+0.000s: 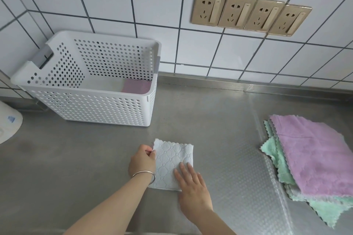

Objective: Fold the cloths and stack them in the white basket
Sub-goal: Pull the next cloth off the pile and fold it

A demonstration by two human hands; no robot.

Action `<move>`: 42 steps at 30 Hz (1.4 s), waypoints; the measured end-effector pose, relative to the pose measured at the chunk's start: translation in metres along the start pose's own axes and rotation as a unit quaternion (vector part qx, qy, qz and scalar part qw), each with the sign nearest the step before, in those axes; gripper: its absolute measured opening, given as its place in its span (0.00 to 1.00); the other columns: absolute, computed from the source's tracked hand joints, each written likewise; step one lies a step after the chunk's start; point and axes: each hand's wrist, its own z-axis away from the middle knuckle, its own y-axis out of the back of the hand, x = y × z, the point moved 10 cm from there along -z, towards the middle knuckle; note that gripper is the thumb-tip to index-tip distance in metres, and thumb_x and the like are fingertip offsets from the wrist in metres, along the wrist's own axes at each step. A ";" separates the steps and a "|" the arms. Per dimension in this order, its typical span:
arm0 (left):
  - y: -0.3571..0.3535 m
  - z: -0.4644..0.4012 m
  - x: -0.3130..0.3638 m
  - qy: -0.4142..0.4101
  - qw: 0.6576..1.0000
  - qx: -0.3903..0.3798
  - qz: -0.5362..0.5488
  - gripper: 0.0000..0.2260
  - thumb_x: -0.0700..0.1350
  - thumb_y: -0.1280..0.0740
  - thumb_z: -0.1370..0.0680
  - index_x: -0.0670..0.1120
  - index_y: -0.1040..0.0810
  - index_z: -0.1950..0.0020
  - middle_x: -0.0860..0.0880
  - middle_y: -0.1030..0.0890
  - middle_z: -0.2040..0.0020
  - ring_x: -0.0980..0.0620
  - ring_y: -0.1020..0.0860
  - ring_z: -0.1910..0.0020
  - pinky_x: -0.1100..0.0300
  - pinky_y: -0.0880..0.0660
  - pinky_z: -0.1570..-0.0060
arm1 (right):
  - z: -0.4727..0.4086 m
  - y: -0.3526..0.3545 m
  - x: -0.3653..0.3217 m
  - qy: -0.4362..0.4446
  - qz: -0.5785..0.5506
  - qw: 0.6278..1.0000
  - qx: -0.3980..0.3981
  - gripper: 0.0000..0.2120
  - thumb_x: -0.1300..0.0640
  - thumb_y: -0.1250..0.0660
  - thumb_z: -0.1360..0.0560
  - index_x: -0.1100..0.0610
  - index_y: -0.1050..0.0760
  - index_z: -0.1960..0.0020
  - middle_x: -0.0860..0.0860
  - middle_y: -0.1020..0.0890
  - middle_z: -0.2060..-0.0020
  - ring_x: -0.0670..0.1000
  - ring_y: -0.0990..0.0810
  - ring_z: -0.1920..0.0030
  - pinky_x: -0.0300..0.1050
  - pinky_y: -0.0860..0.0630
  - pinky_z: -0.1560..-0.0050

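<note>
On the steel counter I see a folded pale-blue quilted cloth, long axis pointing away; left hand pinches its left edge, right hand presses flat.

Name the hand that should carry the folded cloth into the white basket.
Left, probably. The left hand already pinches the pale blue cloth's edge and lies nearer the white basket; the right hand only presses flat.

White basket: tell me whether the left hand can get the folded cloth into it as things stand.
Probably yes. The white basket stands open-topped, up and left of the left hand, whose fingers pinch the pale blue cloth; bare counter lies between.
</note>
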 end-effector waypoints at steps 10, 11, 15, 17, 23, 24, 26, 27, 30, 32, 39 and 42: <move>-0.014 0.011 -0.008 -0.028 0.998 -0.052 -0.022 0.10 0.46 0.34 0.25 0.43 0.22 0.47 0.45 0.18 0.51 0.43 0.21 0.51 0.57 0.28 0.53 | -0.004 0.024 0.069 -0.322 -0.286 0.902 0.041 0.19 0.56 0.37 0.26 0.56 0.31 0.36 0.50 0.26 0.43 0.51 0.26 0.44 0.43 0.28 0.46; -0.019 0.013 -0.006 -0.038 0.996 -0.067 -0.048 0.10 0.46 0.35 0.25 0.43 0.22 0.46 0.44 0.18 0.51 0.42 0.22 0.51 0.56 0.27 0.53 | -0.004 0.017 0.073 -0.361 -0.325 0.874 0.019 0.19 0.55 0.37 0.26 0.57 0.32 0.36 0.50 0.26 0.42 0.50 0.26 0.45 0.43 0.28 0.47; -0.029 0.015 -0.010 -0.029 0.991 -0.093 -0.087 0.12 0.46 0.38 0.24 0.48 0.22 0.42 0.42 0.20 0.49 0.41 0.23 0.50 0.55 0.27 0.52 | -0.009 0.001 0.066 -0.401 -0.377 0.830 -0.088 0.16 0.52 0.37 0.25 0.58 0.30 0.40 0.50 0.25 0.54 0.49 0.27 0.55 0.42 0.30 0.56; -0.029 0.017 -0.011 -0.019 0.992 -0.096 -0.080 0.11 0.44 0.38 0.24 0.48 0.22 0.44 0.43 0.19 0.49 0.42 0.23 0.50 0.56 0.27 0.51 | -0.005 -0.005 0.063 -0.412 -0.383 0.816 -0.130 0.12 0.52 0.38 0.25 0.60 0.27 0.47 0.51 0.25 0.59 0.50 0.26 0.60 0.47 0.26 0.54; -0.029 0.067 -0.018 0.203 0.939 -0.207 0.187 0.08 0.47 0.30 0.30 0.43 0.23 0.59 0.49 0.24 0.74 0.48 0.28 0.73 0.59 0.30 0.69 | 0.005 0.013 0.067 -0.388 -0.502 0.767 -0.101 0.14 0.51 0.38 0.24 0.58 0.27 0.42 0.51 0.22 0.52 0.50 0.23 0.53 0.43 0.27 0.57; -0.034 0.081 -0.015 0.253 0.898 -0.258 0.253 0.09 0.46 0.28 0.30 0.41 0.23 0.62 0.48 0.24 0.74 0.49 0.28 0.74 0.61 0.32 0.70 | 0.005 0.022 0.070 -0.372 -0.515 0.766 -0.097 0.15 0.50 0.36 0.26 0.57 0.26 0.43 0.50 0.21 0.52 0.50 0.22 0.53 0.44 0.26 0.55; -0.037 0.104 0.006 0.290 0.828 -0.326 0.352 0.12 0.47 0.27 0.30 0.38 0.20 0.56 0.42 0.16 0.60 0.45 0.19 0.63 0.57 0.25 0.61 | 0.001 0.043 0.069 -0.319 -0.576 0.745 -0.106 0.21 0.45 0.33 0.31 0.57 0.24 0.44 0.52 0.17 0.51 0.54 0.18 0.50 0.52 0.23 0.46; -0.032 0.109 0.018 0.280 0.812 -0.340 0.383 0.13 0.47 0.28 0.28 0.38 0.19 0.52 0.41 0.16 0.54 0.43 0.17 0.56 0.53 0.23 0.56 | -0.002 0.055 0.066 -0.294 -0.619 0.720 -0.109 0.21 0.46 0.32 0.31 0.58 0.23 0.44 0.55 0.16 0.51 0.57 0.18 0.49 0.56 0.24 0.44; 0.001 0.115 0.056 0.232 0.797 -0.319 0.458 0.15 0.50 0.32 0.26 0.40 0.19 0.47 0.41 0.16 0.50 0.43 0.18 0.51 0.50 0.23 0.52 | -0.022 0.097 0.046 -0.215 -0.731 0.634 -0.135 0.13 0.57 0.39 0.22 0.65 0.24 0.44 0.61 0.17 0.50 0.61 0.18 0.48 0.58 0.23 0.45; 0.030 0.116 0.080 0.200 0.791 -0.307 0.491 0.16 0.52 0.34 0.26 0.41 0.19 0.47 0.42 0.16 0.52 0.44 0.17 0.54 0.50 0.23 0.53 | -0.039 0.129 0.028 -0.177 -0.762 0.607 -0.140 0.17 0.56 0.38 0.25 0.66 0.26 0.41 0.63 0.18 0.47 0.62 0.19 0.46 0.59 0.23 0.45; 0.184 0.069 0.155 0.017 0.810 -0.244 0.533 0.12 0.53 0.35 0.31 0.47 0.18 0.58 0.46 0.15 0.61 0.49 0.16 0.65 0.54 0.20 0.63 | -0.124 0.251 -0.077 -0.018 -0.797 0.590 -0.130 0.30 0.49 0.28 0.32 0.63 0.29 0.35 0.62 0.22 0.40 0.61 0.24 0.39 0.58 0.26 0.40; 0.246 0.006 0.152 -0.038 0.860 -0.166 0.481 0.13 0.55 0.31 0.32 0.47 0.18 0.55 0.45 0.15 0.55 0.49 0.16 0.60 0.53 0.20 0.57 | -0.175 0.270 -0.107 -0.026 -0.756 0.647 -0.096 0.17 0.55 0.36 0.26 0.63 0.25 0.40 0.59 0.19 0.44 0.59 0.22 0.41 0.58 0.27 0.39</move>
